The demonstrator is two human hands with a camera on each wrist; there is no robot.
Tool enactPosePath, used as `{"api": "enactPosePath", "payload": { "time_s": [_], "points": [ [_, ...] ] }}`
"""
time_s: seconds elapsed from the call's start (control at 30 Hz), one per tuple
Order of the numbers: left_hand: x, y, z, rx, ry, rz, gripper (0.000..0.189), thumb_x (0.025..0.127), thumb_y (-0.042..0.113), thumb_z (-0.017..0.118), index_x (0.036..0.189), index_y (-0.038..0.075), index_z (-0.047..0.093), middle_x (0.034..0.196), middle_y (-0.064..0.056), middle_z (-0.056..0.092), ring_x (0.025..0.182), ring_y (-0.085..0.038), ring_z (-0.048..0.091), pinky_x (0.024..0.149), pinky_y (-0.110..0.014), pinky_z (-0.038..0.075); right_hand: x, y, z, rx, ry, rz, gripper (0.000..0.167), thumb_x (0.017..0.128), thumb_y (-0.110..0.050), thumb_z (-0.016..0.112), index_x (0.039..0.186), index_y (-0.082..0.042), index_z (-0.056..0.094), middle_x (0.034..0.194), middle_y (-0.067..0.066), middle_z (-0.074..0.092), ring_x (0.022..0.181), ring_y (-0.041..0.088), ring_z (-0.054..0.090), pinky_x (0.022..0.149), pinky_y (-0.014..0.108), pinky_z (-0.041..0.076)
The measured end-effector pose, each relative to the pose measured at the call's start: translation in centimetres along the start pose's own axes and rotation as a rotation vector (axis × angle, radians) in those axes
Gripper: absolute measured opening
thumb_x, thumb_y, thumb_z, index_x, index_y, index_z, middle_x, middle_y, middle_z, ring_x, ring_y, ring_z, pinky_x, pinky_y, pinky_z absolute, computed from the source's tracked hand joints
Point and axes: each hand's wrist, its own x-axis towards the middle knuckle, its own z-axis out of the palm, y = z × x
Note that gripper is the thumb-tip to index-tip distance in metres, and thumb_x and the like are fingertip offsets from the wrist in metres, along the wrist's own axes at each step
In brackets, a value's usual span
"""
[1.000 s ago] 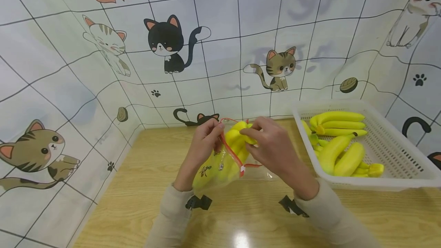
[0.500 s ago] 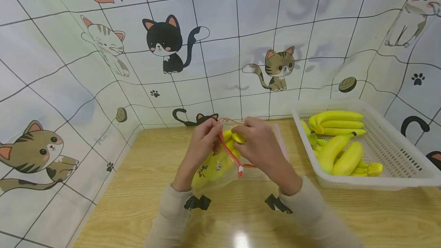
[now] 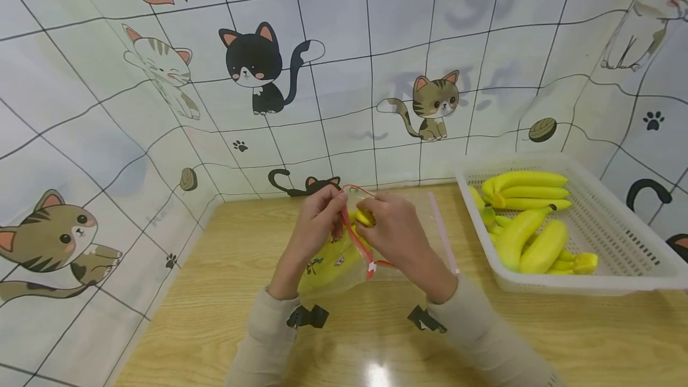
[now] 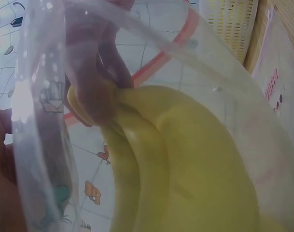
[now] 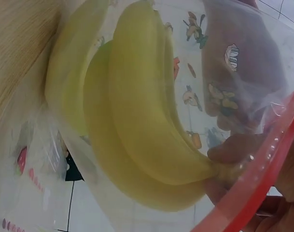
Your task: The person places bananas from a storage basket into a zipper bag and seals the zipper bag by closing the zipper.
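Note:
A transparent zip bag (image 3: 344,282) with a red zip edge and small printed figures lies tilted between both hands. My left hand (image 3: 317,217) pinches its red-edged mouth near the top. My right hand (image 3: 398,235) grips the stem end of a bunch of yellow bananas (image 5: 147,106); in the right wrist view its fingers (image 5: 233,150) reach inside the bag's mouth. Through the film in the left wrist view the same bunch (image 4: 200,159) hangs from those fingers. Another yellow banana (image 5: 72,77) shows deeper in the bag. The stem itself is mostly hidden by the fingers.
At the right stands a white perforated basket (image 3: 634,284) holding several yellow bananas (image 3: 529,187). Beside my right hand, a flat clear bag with a pink edge (image 3: 442,226) lies on the wooden table (image 3: 231,267). A cat-patterned wall covering (image 3: 344,100) rises behind.
My right hand has moved left and into the bag's mouth with the banana bunch, uncovering the pink-edged bag behind it. My left hand keeps its pinch in nearly the same place.

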Motion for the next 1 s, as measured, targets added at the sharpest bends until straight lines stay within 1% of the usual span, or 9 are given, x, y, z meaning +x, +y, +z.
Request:
{"api": "enactPosePath", "payload": {
  "time_s": [0.13,0.2,0.27,0.37,0.47,0.57,0.77,0.9,1.0],
  "points": [
    [-0.1,0.0,0.0,0.009,-0.007,0.001,0.030,0.109,0.022,0.051,0.088,0.001,0.055,0.069,-0.011,0.059,0.048,-0.017,0.048,0.046,-0.026,0.045,0.0,-0.2,0.4,-0.008,0.019,0.009,0.023,0.076,-0.011,0.091,0.094,-0.005,0.079,0.085,0.005,0.075,0.068,0.015,0.063,0.061,0.029,0.053],
    [-0.1,0.0,0.0,0.005,-0.011,-0.001,0.030,0.109,0.022,0.051,0.089,0.001,0.055,0.068,-0.011,0.057,0.048,-0.017,0.048,0.046,-0.026,0.045,-0.1,-0.2,0.6,-0.007,0.026,0.005,0.020,0.077,-0.012,0.090,0.092,-0.005,0.078,0.081,0.004,0.075,0.064,0.014,0.061,0.059,0.028,0.051],
    [-0.2,0.0,0.1,0.002,-0.014,-0.006,0.030,0.109,0.023,0.050,0.089,0.002,0.055,0.067,-0.011,0.056,0.048,-0.017,0.048,0.046,-0.027,0.046,-0.1,-0.3,0.9,-0.010,0.032,-0.004,0.016,0.079,-0.012,0.089,0.089,-0.006,0.078,0.075,0.002,0.072,0.060,0.010,0.056,0.055,0.024,0.046],
    [-0.2,0.1,0.1,-0.002,-0.017,-0.009,0.031,0.109,0.024,0.050,0.089,0.002,0.055,0.065,-0.012,0.053,0.048,-0.018,0.048,0.046,-0.027,0.045,-0.1,-0.3,1.2,-0.014,0.040,-0.021,0.013,0.082,-0.012,0.087,0.082,-0.007,0.075,0.064,-0.001,0.062,0.054,0.007,0.042,0.050,0.020,0.032],
    [-0.1,0.0,0.1,0.002,-0.018,-0.002,0.031,0.109,0.024,0.050,0.089,0.001,0.055,0.064,-0.013,0.052,0.047,-0.019,0.048,0.046,-0.027,0.045,-0.1,-0.3,1.3,-0.023,0.048,-0.027,0.014,0.083,-0.012,0.085,0.079,-0.009,0.072,0.060,-0.002,0.054,0.053,0.006,0.035,0.051,0.019,0.024],
    [0.0,0.0,0.2,0.000,-0.021,0.005,0.031,0.109,0.024,0.050,0.089,0.001,0.055,0.063,-0.014,0.051,0.047,-0.019,0.047,0.045,-0.027,0.045,-0.2,-0.3,1.5,-0.028,0.029,-0.009,0.014,0.084,-0.012,0.084,0.080,-0.009,0.072,0.062,-0.003,0.053,0.055,0.007,0.036,0.052,0.020,0.024],
    [0.0,0.0,0.2,-0.004,-0.021,0.002,0.029,0.108,0.024,0.051,0.089,0.002,0.055,0.063,-0.012,0.051,0.046,-0.018,0.048,0.044,-0.028,0.045,-0.2,-0.4,1.8,-0.001,-0.054,0.043,0.009,0.086,-0.012,0.082,0.085,-0.008,0.074,0.065,-0.002,0.055,0.058,0.009,0.040,0.054,0.021,0.028],
    [0.0,0.0,0.3,-0.005,-0.013,-0.003,0.031,0.108,0.024,0.051,0.088,0.002,0.055,0.063,-0.011,0.051,0.046,-0.019,0.048,0.044,-0.028,0.045,-0.1,-0.4,1.9,0.028,-0.065,0.057,0.007,0.086,-0.011,0.082,0.089,-0.008,0.077,0.067,-0.002,0.058,0.060,0.009,0.042,0.055,0.021,0.031],
    [0.0,0.0,0.3,-0.008,-0.009,0.002,0.031,0.109,0.025,0.051,0.087,0.002,0.055,0.063,-0.012,0.051,0.046,-0.019,0.048,0.045,-0.028,0.045,0.0,-0.2,1.9,0.053,-0.053,0.059,0.007,0.087,-0.012,0.081,0.091,-0.008,0.078,0.068,-0.001,0.062,0.060,0.009,0.046,0.056,0.021,0.036]
  ]
}}
